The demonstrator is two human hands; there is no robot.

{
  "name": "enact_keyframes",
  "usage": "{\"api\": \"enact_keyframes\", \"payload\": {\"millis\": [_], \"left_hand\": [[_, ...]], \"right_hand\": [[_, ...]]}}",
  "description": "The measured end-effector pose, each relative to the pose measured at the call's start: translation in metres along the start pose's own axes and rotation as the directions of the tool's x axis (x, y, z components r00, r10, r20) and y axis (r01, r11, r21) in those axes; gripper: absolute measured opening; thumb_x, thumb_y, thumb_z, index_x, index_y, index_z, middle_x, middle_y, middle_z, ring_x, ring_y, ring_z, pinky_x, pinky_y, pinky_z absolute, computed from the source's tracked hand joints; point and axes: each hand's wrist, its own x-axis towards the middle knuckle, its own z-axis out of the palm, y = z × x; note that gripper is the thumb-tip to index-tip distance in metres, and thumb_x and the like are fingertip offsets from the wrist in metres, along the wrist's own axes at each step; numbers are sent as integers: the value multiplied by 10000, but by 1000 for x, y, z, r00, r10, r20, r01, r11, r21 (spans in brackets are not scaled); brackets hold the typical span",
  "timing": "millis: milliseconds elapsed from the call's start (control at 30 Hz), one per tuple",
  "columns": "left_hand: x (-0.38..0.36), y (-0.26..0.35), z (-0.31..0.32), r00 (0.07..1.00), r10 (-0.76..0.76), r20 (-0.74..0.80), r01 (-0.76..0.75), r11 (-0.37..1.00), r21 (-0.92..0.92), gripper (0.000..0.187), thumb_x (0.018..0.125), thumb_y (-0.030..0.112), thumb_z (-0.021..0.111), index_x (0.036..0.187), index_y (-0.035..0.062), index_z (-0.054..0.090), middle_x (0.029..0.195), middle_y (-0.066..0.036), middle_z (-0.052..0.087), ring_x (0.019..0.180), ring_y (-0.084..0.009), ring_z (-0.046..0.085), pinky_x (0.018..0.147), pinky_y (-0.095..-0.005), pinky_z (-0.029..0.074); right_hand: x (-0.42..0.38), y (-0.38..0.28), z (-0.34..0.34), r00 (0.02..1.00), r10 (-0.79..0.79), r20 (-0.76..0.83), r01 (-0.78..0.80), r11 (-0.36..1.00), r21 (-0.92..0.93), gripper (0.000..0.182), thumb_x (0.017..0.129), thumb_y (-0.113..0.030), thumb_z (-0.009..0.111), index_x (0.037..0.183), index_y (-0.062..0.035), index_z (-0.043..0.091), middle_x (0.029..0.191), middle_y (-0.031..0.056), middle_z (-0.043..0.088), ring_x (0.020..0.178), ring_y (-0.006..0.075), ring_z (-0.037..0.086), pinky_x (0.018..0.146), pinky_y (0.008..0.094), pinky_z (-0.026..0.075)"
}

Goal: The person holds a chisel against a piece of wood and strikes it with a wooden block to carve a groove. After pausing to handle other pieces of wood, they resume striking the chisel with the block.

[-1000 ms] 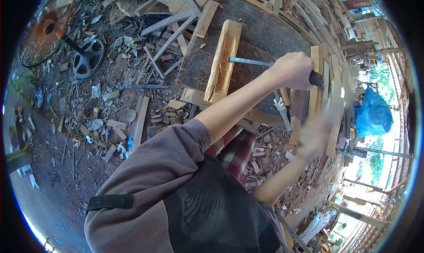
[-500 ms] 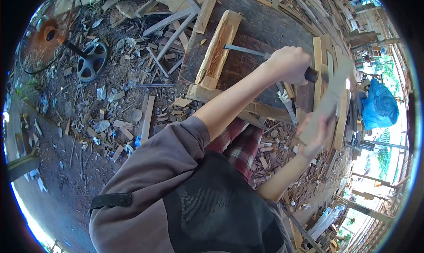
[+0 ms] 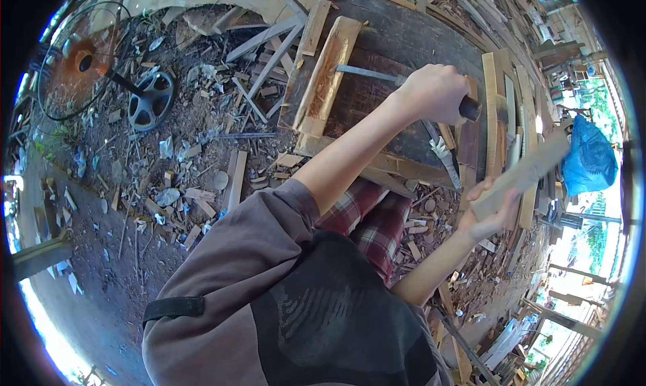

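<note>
My left hand (image 3: 434,93) is closed round the handle of a chisel (image 3: 369,73). The chisel's long metal blade points left, and its tip meets the roughly cut inner face of a pale wooden block (image 3: 326,83) on the dark wooden workbench (image 3: 404,32). The dark handle end sticks out past my fist. Off to the lower right, my right hand (image 3: 491,214) grips a flat length of wood (image 3: 521,174) near its lower end. This piece tilts up to the right, its far end slightly blurred and apart from the chisel.
Wooden strips (image 3: 493,110) lie along the bench's right side. A blue plastic bag (image 3: 587,157) hangs at the far right. Offcuts and shavings litter the ground, with crossed wooden slats (image 3: 272,56) left of the bench. A fan frame with a wheel-like base (image 3: 151,102) stands at upper left.
My right hand has swung the length of wood outward and down to the right, away from the chisel handle. The chisel stays against the block in my left hand; the view shifts slightly.
</note>
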Motion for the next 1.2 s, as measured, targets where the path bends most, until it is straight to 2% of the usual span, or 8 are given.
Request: {"api": "enact_keyframes", "payload": {"millis": [133, 333, 433, 533, 833, 1033, 1133, 1200], "left_hand": [[-2, 14, -5, 998, 58, -34, -59, 998, -36, 198, 660, 273, 680, 692, 77, 683, 659, -146, 641, 681, -335, 650, 672, -422, 540], [-2, 27, -12, 985, 65, -159, -77, 995, -68, 249, 670, 334, 677, 685, 86, 690, 657, -131, 651, 674, -333, 659, 678, -410, 546], [-3, 28, -24, 972, 67, -225, -74, 997, -26, 251, 675, 338, 670, 676, 87, 687, 659, -132, 652, 672, -328, 659, 676, -407, 545], [-1, 22, -29, 939, 70, -337, -82, 996, -22, 224, 658, 290, 706, 659, 71, 660, 606, -134, 611, 625, -337, 625, 621, -407, 527], [3, -6, -24, 919, 24, -392, -51, 997, -60, 210, 652, 276, 710, 697, 71, 699, 597, -117, 620, 614, -312, 635, 642, -376, 542], [8, -11, -28, 945, -34, -324, -11, 990, -139, 237, 636, 290, 721, 719, 69, 711, 620, -118, 636, 630, -303, 644, 648, -373, 546], [9, -10, -30, 943, -97, -318, 48, 986, -158, 269, 624, 307, 728, 727, 59, 708, 643, -131, 643, 659, -308, 649, 660, -377, 548], [13, -13, -24, 948, -117, -294, 66, 982, -179, 282, 619, 314, 731, 735, 59, 708, 659, -138, 648, 675, -317, 650, 670, -382, 549]], "right_hand": [[-18, 16, -4, 998, 63, -6, -64, 996, -69, 541, 960, -363, 462, 1387, -61, 325, 789, 124, 508, 550, 170, 498, 414, 256, 394], [-23, 6, -15, 994, 98, -48, -102, 992, -69, 492, 964, -361, 452, 1340, -58, 356, 776, 128, 497, 512, 163, 474, 423, 262, 378], [-23, 5, -18, 999, 53, -4, -53, 996, -74, 464, 967, -359, 445, 1313, -58, 373, 774, 125, 498, 503, 160, 469, 421, 261, 374], [-24, 9, -22, 995, 89, -34, -92, 992, -86, 478, 972, -355, 436, 1337, -57, 357, 774, 121, 496, 501, 155, 467, 414, 257, 375], [-27, 10, -16, 996, 84, 29, -81, 992, -99, 528, 978, -348, 427, 1405, -62, 307, 785, 117, 500, 478, 147, 462, 398, 254, 397], [-24, 6, -11, 998, 64, 0, -63, 988, -142, 530, 976, -358, 427, 1401, -59, 321, 773, 115, 506, 491, 145, 478, 403, 247, 396], [-9, -16, -14, 999, -5, 50, 15, 979, -201, 511, 975, -383, 409, 1339, -25, 378, 761, 114, 520, 526, 148, 501, 419, 257, 404], [3, -44, -3, 991, -136, 4, 136, 982, -131, 492, 976, -396, 389, 1276, -7, 415, 758, 116, 531, 538, 149, 511, 427, 255, 409]]}}
